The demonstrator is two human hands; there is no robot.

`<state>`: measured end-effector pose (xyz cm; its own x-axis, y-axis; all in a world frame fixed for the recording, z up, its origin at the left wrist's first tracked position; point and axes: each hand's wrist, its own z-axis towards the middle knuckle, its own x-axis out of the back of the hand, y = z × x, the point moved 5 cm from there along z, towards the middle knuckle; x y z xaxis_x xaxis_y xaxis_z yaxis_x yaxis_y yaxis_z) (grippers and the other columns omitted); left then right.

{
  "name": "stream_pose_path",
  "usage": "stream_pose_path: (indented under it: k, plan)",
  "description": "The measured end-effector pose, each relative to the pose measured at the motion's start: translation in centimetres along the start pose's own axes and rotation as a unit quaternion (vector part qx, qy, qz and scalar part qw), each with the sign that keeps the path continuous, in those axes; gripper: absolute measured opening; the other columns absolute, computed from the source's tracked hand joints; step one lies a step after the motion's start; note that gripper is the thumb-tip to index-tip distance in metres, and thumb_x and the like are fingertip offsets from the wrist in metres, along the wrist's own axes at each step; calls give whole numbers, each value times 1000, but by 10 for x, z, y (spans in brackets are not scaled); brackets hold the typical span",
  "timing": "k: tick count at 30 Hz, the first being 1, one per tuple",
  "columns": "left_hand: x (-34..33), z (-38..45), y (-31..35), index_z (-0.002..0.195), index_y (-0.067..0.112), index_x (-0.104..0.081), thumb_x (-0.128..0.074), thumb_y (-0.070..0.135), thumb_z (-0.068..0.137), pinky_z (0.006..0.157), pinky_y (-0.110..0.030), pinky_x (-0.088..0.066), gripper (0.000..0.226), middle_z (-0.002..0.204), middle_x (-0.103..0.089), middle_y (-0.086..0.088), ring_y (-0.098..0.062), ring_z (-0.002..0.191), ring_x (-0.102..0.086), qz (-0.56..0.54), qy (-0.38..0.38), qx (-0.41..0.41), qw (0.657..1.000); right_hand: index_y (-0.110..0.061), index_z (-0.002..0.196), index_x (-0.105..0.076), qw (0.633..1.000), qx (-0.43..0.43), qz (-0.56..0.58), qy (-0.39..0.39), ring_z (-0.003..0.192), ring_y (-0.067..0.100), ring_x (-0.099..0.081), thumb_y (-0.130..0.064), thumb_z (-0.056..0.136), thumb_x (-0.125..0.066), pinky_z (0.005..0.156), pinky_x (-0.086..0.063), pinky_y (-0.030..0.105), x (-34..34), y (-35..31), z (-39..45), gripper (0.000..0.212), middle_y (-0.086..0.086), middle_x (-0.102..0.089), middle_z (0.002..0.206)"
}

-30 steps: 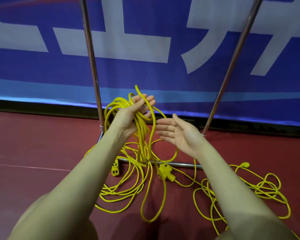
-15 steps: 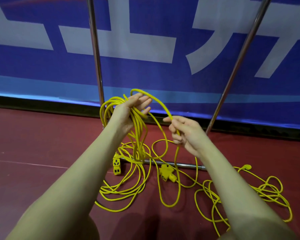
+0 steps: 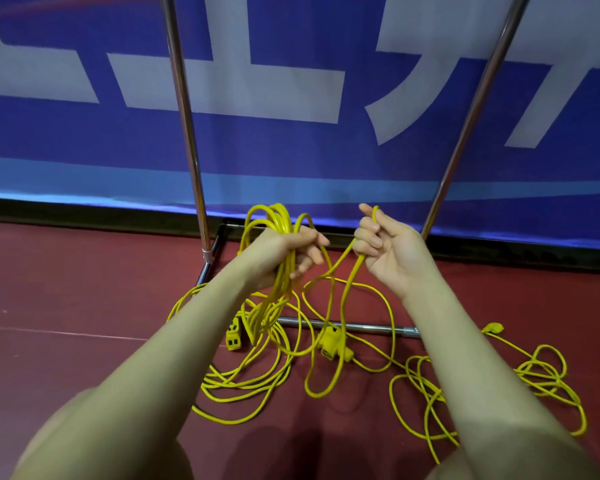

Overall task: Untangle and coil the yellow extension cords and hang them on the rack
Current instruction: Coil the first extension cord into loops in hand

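My left hand [image 3: 284, 254] grips a bundle of yellow cord loops [image 3: 269, 220] that stands up above the fist and hangs down below it. My right hand [image 3: 385, 247] pinches a single strand of the same yellow cord [image 3: 347, 289], raised to the right of the bundle. That strand drops to a loop on the red floor. More yellow cord lies tangled on the floor under my hands [image 3: 253, 379] and in a separate heap at the right [image 3: 534, 375]. A yellow multi-outlet block [image 3: 331, 344] and a socket end [image 3: 234, 336] rest by the rack's base bar [image 3: 371, 328].
The metal rack has two chrome uprights, one on the left [image 3: 184, 116] and one on the right [image 3: 475, 109], rising out of view. A blue banner with white lettering [image 3: 291, 150] stands close behind it. A yellow plug [image 3: 494, 328] lies at the right on the red floor [image 3: 66, 289].
My right hand went from open to pinching a cord strand, then lifted it up and to the right. My left hand's fingers curled tighter round the bundle.
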<state>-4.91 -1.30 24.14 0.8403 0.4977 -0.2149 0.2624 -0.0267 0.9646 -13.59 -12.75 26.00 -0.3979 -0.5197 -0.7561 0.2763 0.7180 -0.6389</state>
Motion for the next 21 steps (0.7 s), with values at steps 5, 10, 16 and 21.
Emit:
stream_pose_path:
  k: [5, 10, 16, 21]
  plan:
    - [-21, -4, -18, 100, 3, -61, -41, 6, 97, 79, -30, -57, 21, 87, -73, -9, -17, 81, -71, -24, -84, 58, 994, -5, 89, -48, 993, 18, 116, -3, 36, 7, -31, -7, 100, -31, 34, -27, 17, -2, -7, 1, 21, -2, -40, 50]
    - [-34, -8, -22, 104, 5, -60, -41, 2, 96, 86, -27, -55, 21, 91, -74, -7, -17, 91, -70, 12, -142, 53, 988, -5, 86, -48, 988, 41, 146, 5, 35, 8, -33, -6, 100, -30, 35, -28, 17, -2, -14, 2, 22, 0, -41, 50]
    - [-38, -5, -17, 93, 6, -60, -44, -1, 94, 72, -26, -57, 17, 76, -69, -1, -16, 80, -71, 25, -123, 16, 992, -4, 89, -52, 994, 42, 96, 18, 57, 16, -58, -16, 102, -33, 51, -51, 22, 3, -16, 2, 26, 7, -57, 71]
    - [-23, 0, 2, 91, 8, -58, -40, 1, 95, 71, -31, -58, 20, 73, -70, -3, -18, 76, -72, -117, -30, -28, 992, -6, 98, -52, 997, 1, -74, 37, 86, 24, -64, -26, 102, -35, 75, -53, 30, 16, -10, 0, 26, 13, -70, 87]
